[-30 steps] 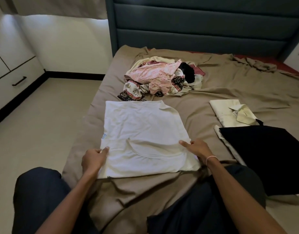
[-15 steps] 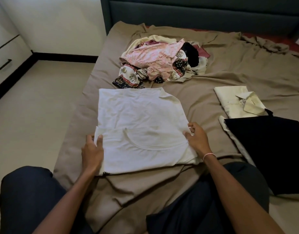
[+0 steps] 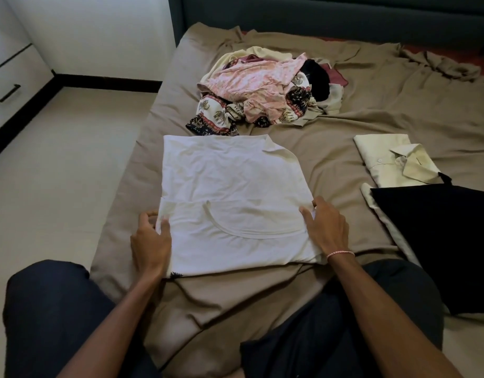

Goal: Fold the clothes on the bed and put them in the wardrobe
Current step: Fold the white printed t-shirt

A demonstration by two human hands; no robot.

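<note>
A white T-shirt (image 3: 229, 192) lies flat on the brown bed sheet (image 3: 371, 121), its near part folded over so the neckline shows. My left hand (image 3: 150, 241) pinches the shirt's left edge, thumb on top and fingers under the cloth. My right hand (image 3: 326, 227) grips the right edge the same way. A pile of unfolded clothes (image 3: 265, 94), pink, patterned and black, sits further up the bed. A folded pale yellow shirt (image 3: 393, 159) and a folded black garment (image 3: 442, 241) lie to the right.
White wardrobe drawers with a black handle (image 3: 7, 92) stand at the far left across the beige floor (image 3: 58, 186). The dark padded headboard (image 3: 317, 17) runs along the top. My knees in dark trousers press against the bed's near edge.
Both hands slid forward along the shirt's sides and took hold of its edges. The camera tilted down, so the bed shifted up in view.
</note>
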